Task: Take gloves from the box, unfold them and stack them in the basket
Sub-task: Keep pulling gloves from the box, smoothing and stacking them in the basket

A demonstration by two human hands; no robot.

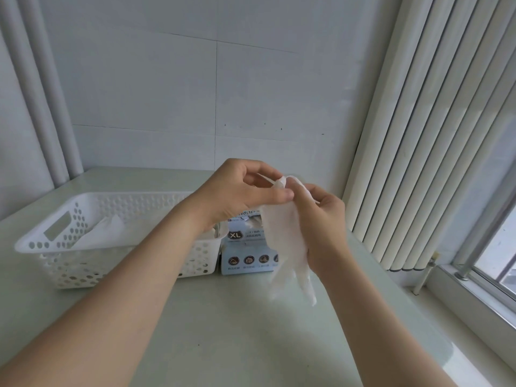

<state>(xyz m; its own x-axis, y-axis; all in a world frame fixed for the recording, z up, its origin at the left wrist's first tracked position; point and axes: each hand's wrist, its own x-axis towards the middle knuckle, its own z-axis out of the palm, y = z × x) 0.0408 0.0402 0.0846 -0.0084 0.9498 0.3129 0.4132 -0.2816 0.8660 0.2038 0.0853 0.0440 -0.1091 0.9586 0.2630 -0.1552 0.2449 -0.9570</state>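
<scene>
In the centre of the frame our left hand [245, 188] pinches the top edge of one glove [282, 230] between thumb and curled fingers. Our right hand [321, 216] grips the same edge just beside it, fingers bent round the thin film. The glove hangs down from both hands, half opened, with its finger parts creased together at the bottom, above the table [223, 331].

To do this step well, we think the hands should draw the cuff apart gently and give a small shake. Then the finger parts fall free without tearing, and the glove can go flat into the basket.

Behind the glove stands the box [245, 248], and just beside it, at the middle left, is the basket [125, 194]. We count two hands, one glove in hand, one box, one basket. Inside the basket lie white gloves [106, 230]; how many, we cannot tell.
</scene>
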